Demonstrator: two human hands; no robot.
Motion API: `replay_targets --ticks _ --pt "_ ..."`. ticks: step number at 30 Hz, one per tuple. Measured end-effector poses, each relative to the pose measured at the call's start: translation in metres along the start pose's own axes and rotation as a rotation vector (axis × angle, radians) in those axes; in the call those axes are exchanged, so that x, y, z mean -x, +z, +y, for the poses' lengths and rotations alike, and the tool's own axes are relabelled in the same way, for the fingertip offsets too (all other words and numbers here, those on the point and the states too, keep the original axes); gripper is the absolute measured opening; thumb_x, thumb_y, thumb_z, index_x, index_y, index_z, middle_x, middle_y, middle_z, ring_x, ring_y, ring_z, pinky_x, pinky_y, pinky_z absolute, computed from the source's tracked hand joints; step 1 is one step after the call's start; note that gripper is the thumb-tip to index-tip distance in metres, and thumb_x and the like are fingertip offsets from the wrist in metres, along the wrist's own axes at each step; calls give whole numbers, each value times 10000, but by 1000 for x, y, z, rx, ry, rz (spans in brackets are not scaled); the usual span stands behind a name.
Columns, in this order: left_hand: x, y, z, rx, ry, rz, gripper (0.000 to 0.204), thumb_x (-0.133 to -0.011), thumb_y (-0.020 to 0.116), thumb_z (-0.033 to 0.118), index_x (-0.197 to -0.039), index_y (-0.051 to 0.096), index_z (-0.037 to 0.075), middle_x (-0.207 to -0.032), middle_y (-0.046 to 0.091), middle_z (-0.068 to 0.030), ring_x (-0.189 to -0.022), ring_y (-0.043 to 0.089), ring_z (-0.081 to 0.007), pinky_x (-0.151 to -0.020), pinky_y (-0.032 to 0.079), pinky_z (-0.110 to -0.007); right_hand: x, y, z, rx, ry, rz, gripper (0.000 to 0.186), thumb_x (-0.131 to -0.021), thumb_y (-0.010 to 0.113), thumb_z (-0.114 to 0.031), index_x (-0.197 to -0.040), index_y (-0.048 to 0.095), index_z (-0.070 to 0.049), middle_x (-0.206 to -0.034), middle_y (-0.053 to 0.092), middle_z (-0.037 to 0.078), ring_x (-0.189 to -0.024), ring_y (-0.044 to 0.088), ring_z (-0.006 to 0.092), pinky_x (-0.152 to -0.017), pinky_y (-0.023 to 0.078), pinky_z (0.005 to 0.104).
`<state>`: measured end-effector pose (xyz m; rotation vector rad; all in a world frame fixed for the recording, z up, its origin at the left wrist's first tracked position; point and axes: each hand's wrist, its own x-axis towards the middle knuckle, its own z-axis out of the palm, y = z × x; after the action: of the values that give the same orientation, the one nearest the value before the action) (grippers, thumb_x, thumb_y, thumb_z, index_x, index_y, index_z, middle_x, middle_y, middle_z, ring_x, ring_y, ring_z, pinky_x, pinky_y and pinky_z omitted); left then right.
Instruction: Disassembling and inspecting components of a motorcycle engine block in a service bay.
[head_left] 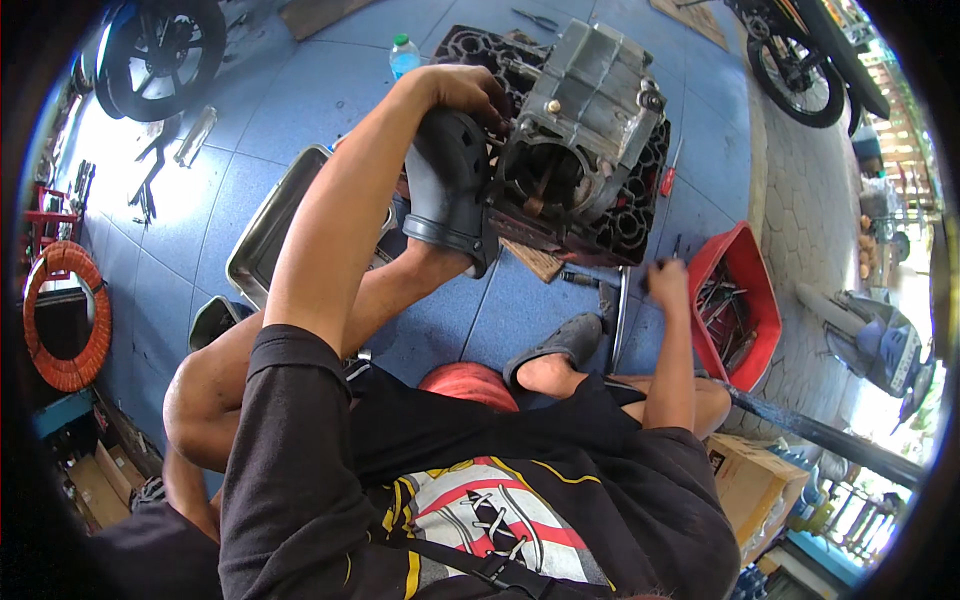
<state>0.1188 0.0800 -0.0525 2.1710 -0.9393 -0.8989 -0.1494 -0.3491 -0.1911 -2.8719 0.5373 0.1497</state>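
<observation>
A grey metal engine case (600, 95) rests on a dark crate with a ring-patterned top (640, 205). Its round opening faces me, with a brownish rod inside. My left hand (470, 90) reaches over my black clog (445, 175) to the case's left side. Its fingers curl downward, and whatever they grip is hidden. Low at the right of the crate is my right hand (667, 283), its fingers closed. A small dark thing shows at them, too small to name. Beside that hand a long metal bar (620, 325) slants along the tiles.
A red bin of tools (762, 330) stands right of my right hand. A metal tray (262, 235) lies left of my raised leg. A bottle with a green cap (404, 57) and pliers (535, 19) are beyond the crate. Motorcycle wheels (165, 60) show far off.
</observation>
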Motion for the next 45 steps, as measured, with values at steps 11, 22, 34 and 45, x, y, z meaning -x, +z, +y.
replay_targets --ticks 11,22,34,45 --pt "-6 6 -8 13 -60 -14 431 -773 710 115 -1183 652 -7 -1055 710 -103 -892 654 -164 -789 524 -304 -13 -57 -163 -1113 -399 -68 309 -919 647 -134 -1177 606 32 -1013 686 86 -893 618 143 -821 485 276" --pt "-2 4 -15 197 -220 -48 440 -842 715 375 -1150 702 60 -1114 704 -108 -1003 646 -215 -904 478 -338 -44 -55 -167 -1055 -260 -152 335 -1002 532 -242 -864 634 45 -671 592 3 -569 437 69 -505 338 256" --pt "-1 6 -15 99 -45 49 458 -752 744 161 -1167 644 -4 -1057 695 -111 -894 629 -169 -795 520 -321 -30 -68 -172 -521 -862 273 246 -854 580 8 -1095 631 9 -906 637 188 -844 623 392 -719 500 425" --pt "-7 8 -13 -19 -294 -36 629 -862 620 582 -1099 705 6 -1056 698 -147 -935 642 -210 -849 484 -352 -60 -81 -162 -1492 58 -996 214 -964 552 -192 -791 639 -101 -596 443 -78 -437 406 23 -372 240 227"
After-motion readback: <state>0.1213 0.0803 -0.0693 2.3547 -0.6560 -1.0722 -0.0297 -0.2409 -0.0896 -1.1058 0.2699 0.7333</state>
